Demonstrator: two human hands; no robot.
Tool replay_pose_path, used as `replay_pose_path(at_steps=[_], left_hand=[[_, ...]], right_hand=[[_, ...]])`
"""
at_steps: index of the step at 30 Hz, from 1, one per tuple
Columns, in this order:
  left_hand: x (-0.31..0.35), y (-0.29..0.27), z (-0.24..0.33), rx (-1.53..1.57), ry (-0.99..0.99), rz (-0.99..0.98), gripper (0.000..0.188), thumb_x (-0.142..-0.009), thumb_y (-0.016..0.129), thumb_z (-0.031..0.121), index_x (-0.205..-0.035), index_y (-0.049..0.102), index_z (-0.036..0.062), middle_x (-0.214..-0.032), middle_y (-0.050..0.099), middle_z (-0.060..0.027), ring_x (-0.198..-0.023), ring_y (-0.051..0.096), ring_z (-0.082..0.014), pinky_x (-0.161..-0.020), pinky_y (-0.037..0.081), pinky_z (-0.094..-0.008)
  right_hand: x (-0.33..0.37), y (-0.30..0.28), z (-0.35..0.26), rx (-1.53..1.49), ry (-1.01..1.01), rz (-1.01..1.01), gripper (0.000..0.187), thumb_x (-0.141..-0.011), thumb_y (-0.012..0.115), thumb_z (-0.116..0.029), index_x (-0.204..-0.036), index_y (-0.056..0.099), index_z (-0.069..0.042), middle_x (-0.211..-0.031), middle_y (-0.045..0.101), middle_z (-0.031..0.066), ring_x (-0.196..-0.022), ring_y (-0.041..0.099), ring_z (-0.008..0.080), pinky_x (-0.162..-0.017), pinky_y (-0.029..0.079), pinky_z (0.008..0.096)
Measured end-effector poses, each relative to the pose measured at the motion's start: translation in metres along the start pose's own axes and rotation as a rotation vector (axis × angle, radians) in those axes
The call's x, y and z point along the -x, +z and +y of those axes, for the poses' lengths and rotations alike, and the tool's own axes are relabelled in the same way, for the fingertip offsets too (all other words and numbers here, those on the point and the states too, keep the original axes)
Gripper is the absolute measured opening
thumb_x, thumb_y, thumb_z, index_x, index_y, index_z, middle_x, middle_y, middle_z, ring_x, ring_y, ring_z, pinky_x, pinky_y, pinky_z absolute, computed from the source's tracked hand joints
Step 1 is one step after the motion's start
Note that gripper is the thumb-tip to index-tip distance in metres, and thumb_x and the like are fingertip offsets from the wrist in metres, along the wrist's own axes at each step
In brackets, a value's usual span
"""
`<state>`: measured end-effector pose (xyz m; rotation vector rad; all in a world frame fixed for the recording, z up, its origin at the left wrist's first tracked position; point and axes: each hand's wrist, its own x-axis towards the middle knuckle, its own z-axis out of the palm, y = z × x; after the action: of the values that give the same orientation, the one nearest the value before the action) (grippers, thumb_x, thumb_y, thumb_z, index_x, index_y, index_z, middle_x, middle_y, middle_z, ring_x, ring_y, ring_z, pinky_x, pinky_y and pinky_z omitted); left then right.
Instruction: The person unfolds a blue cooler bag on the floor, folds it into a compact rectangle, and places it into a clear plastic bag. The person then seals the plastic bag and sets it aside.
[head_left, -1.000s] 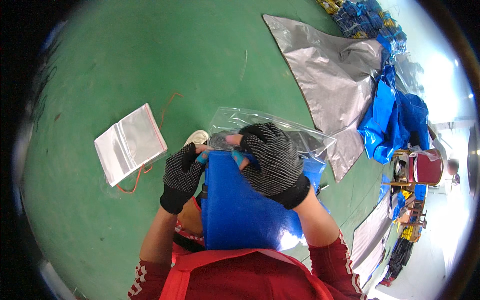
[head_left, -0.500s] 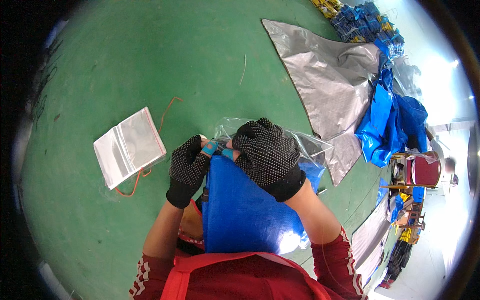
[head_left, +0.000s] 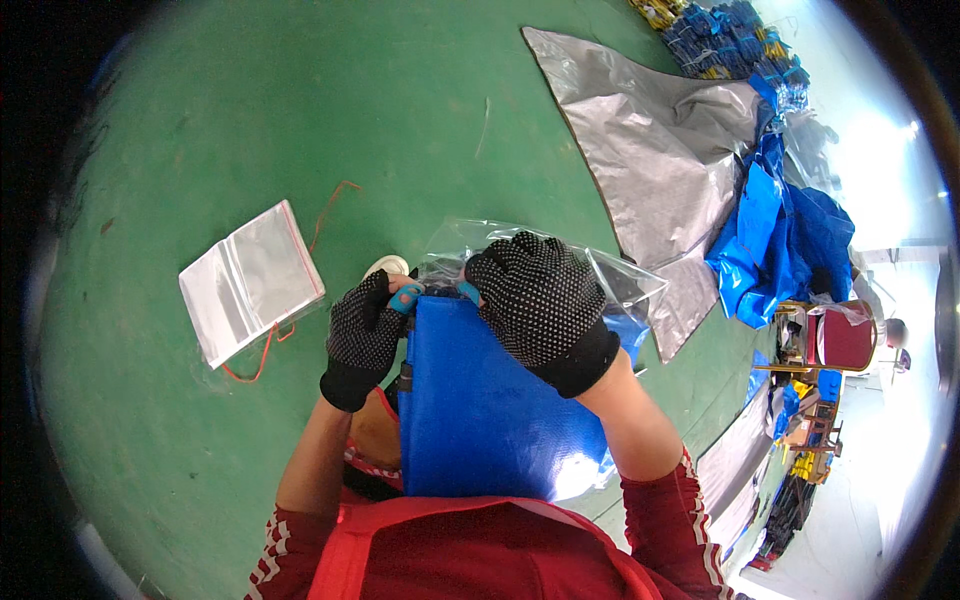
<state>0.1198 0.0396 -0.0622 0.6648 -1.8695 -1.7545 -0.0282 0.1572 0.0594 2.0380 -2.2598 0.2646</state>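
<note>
Blue folded tarpaulin (head_left: 500, 400) lay before the person's torso (head_left: 480, 550), a clear plastic bag (head_left: 630, 283) at its far edge. The gloved left hand (head_left: 362, 338) pinched the tarpaulin's far left corner; the gloved right hand (head_left: 540, 310) curled narrow over the bag, its grip hidden. Left of both, clear sleeves (head_left: 265, 262) lay stacked on the green floor (head_left: 300, 110)

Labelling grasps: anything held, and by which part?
Left hand at the blue bundle's top-left corner, right hand at its top edge, over clear plastic; what each grips can't be told.
</note>
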Motion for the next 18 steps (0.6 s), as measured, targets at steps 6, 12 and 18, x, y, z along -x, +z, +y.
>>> replay_pose_path(at_steps=[6,12,18], left_hand=[[0.018,0.004,-0.005,-0.16,0.155,0.099,0.015,-0.084,0.061,0.007,-0.097,0.066,0.0028,-0.089,0.068,-0.0118,-0.081,0.066,-0.0237,-0.075,0.05,-0.0324],[0.03,-0.003,-0.005,-0.093,0.116,0.161,0.014,-0.085,0.061,0.009,-0.096,0.064,0.0012,-0.088,0.066,-0.013,-0.083,0.065,-0.0222,-0.076,0.05,-0.0334],[0.037,-0.017,0.004,-0.285,0.262,0.165,0.012,-0.087,0.058,0.009,-0.094,0.063,0.0019,-0.088,0.064,-0.0157,-0.08,0.064,-0.0292,-0.074,0.05,-0.0353]], right_hand=[[0.001,-0.001,-0.011,-0.053,0.007,-0.036,0.022,-0.08,0.054,-0.019,-0.095,0.064,-0.007,-0.088,0.061,0.0132,-0.083,0.058,0.0305,-0.072,0.047,0.0441],[0.0,0.001,-0.02,-0.169,-0.032,0.045,0.02,-0.079,0.057,-0.021,-0.092,0.065,-0.008,-0.089,0.061,0.0134,-0.082,0.057,0.0317,-0.072,0.047,0.0445],[0.0,0.0,-0.028,-0.271,-0.034,0.022,0.017,-0.078,0.058,-0.02,-0.085,0.066,-0.007,-0.085,0.062,0.0139,-0.078,0.058,0.0325,-0.067,0.048,0.046]])
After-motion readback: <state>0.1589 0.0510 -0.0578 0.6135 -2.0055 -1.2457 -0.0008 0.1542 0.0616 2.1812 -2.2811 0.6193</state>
